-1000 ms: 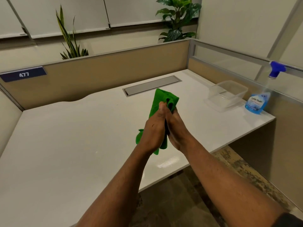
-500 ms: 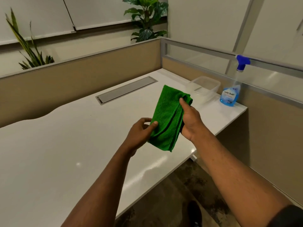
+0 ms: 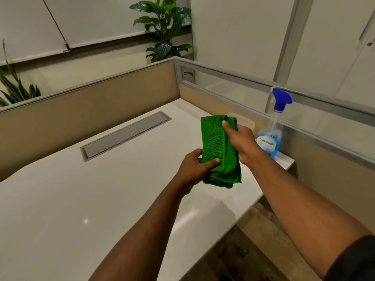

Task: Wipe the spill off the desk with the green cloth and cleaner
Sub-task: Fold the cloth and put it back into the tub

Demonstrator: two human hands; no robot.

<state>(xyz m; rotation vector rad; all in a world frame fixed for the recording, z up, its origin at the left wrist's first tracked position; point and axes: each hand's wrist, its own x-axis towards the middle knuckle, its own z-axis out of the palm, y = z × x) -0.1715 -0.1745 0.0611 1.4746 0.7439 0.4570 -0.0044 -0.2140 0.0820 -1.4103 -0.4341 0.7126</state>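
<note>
While both forearms reach in from six o'clock, the green cloth [image 3: 220,151] hangs folded in the air above the desk [image 3: 60,199], held upright between two hands. The right hand [image 3: 241,142] grasps its upper part from three o'clock, thumb pressed flat on the front face near the top edge and fingers wrapped behind, out of sight. The left hand [image 3: 192,167] pinches the lower part from nine o'clock, thumb lying across the front and fingers curled behind. The cloth is a nubby, looped microfibre, doubled lengthwise into a tall rectangle with a soft crease down its middle and a stitched hem at the bottom.

The desk is a smooth, glossy white slab that catches small glints of light. At two o'clock from the cloth, near the desk's right edge, stands the cleaner [image 3: 272,138]: a clear plastic spray bottle of pale blue liquid with a blue trigger head and a printed label. A clear plastic container [image 3: 246,121] peeks out behind the right hand. At ten o'clock a long grey metal cable flap [image 3: 125,136] sits flush in the desk.
</note>
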